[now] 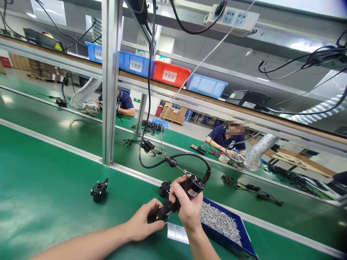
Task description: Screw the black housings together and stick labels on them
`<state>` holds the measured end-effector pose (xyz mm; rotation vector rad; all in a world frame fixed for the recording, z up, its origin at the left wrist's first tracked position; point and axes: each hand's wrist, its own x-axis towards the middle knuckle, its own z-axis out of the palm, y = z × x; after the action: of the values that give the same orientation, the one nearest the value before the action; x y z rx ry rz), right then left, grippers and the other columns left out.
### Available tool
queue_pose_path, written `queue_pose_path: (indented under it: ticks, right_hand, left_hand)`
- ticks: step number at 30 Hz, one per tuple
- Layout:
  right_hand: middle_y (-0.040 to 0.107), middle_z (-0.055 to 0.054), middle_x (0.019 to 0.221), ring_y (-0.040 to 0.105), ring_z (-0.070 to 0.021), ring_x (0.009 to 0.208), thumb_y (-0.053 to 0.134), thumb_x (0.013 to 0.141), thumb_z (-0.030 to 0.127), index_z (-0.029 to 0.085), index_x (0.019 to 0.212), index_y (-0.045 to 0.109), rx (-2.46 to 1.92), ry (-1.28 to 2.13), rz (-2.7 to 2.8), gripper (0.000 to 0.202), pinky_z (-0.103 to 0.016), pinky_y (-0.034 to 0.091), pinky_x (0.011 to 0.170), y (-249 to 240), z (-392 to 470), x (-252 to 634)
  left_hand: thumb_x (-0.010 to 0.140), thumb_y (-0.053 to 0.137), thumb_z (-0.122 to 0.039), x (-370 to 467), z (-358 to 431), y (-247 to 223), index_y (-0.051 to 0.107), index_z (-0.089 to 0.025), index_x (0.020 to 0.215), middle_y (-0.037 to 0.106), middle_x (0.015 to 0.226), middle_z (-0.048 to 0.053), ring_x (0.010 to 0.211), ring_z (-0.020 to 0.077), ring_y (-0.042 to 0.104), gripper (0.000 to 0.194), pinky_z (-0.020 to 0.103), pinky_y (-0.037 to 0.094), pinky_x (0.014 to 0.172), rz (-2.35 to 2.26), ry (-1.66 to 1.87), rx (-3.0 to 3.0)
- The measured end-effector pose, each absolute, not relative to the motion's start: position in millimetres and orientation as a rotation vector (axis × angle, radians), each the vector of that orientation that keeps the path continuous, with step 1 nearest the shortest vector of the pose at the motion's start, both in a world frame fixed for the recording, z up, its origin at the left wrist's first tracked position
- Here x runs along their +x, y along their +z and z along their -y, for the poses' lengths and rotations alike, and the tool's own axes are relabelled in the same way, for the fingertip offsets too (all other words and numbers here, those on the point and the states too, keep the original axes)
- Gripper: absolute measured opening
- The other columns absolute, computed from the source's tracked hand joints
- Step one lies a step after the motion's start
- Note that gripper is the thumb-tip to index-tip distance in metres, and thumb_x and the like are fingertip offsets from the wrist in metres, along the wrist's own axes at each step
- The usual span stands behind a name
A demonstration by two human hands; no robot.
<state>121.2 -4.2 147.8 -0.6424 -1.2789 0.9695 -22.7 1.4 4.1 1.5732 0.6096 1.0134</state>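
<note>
My right hand (187,204) is wrapped round a black corded electric screwdriver (191,187), which hangs from a cable and slants down to the left. Its lower end meets a black part that my left hand (146,220) grips between thumb and fingers on the green bench; the hand covers much of that part. Just behind the tool stands a second black round part (164,188). A third one (99,191), with a short spout, is upright farther left. Beneath my right wrist lies a sheet of silvery labels (177,233).
A blue bin (244,231) of metal screws is at the right. An aluminium post (108,83) rises behind the bench. Blue and red bins (171,73) line the shelf. Two people sit across, near cable bundles (145,145) and ducts (261,151).
</note>
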Motion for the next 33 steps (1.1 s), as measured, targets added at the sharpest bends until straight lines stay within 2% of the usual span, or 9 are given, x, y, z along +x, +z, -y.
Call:
queue_pose_path:
  ticks: [11,18,22,27,33]
  right_hand:
    - [0.064,-0.001,0.074,0.056,-0.0124,0.052,0.078,0.094,0.039,0.02,0.095,0.064,-0.645,0.992,1.302,0.024,-0.026,0.047,0.048,139,-1,117]
    - [0.063,0.001,0.074,0.055,-0.011,0.052,0.079,0.093,0.039,0.02,0.096,0.062,-0.641,1.051,1.267,0.026,-0.026,0.046,0.051,143,5,111]
    - [0.061,0.002,0.073,0.05,-0.0085,0.048,0.082,0.09,0.039,0.02,0.095,0.061,-0.613,1.084,1.253,0.029,-0.024,0.043,0.047,141,4,105]
    - [0.059,0.003,0.068,0.05,-0.0086,0.048,0.08,0.092,0.037,0.02,0.095,0.061,-0.656,1.036,1.24,0.026,-0.024,0.043,0.048,135,1,100]
    - [0.056,0.004,0.065,0.049,-0.0091,0.049,0.078,0.095,0.038,0.02,0.091,0.061,-0.655,1.016,1.305,0.025,-0.024,0.043,0.048,129,2,100]
  left_hand:
    - [0.089,0.077,-0.035,-23,-2,2,0.056,-0.021,0.109,0.067,0.102,0.002,0.094,0.0199,0.06,0.032,0.033,0.047,0.082,-0.618,1.012,1.595]
    - [0.087,0.076,-0.027,-23,-3,1,0.054,-0.02,0.106,0.059,0.095,-0.001,0.087,0.0162,0.052,0.03,0.031,0.041,0.078,-0.622,1.007,1.571]
    - [0.085,0.075,-0.023,-21,-3,1,0.054,-0.02,0.105,0.056,0.092,-0.002,0.082,0.0146,0.048,0.029,0.031,0.04,0.075,-0.636,1.015,1.555]
    - [0.083,0.079,-0.029,-19,-4,-1,0.056,-0.02,0.106,0.06,0.093,-0.001,0.082,0.0158,0.052,0.033,0.031,0.043,0.075,-0.651,1.03,1.536]
    - [0.083,0.083,-0.036,-18,-7,-7,0.058,-0.02,0.117,0.066,0.1,0.003,0.09,0.0205,0.06,0.045,0.035,0.049,0.082,-0.611,1.043,1.512]
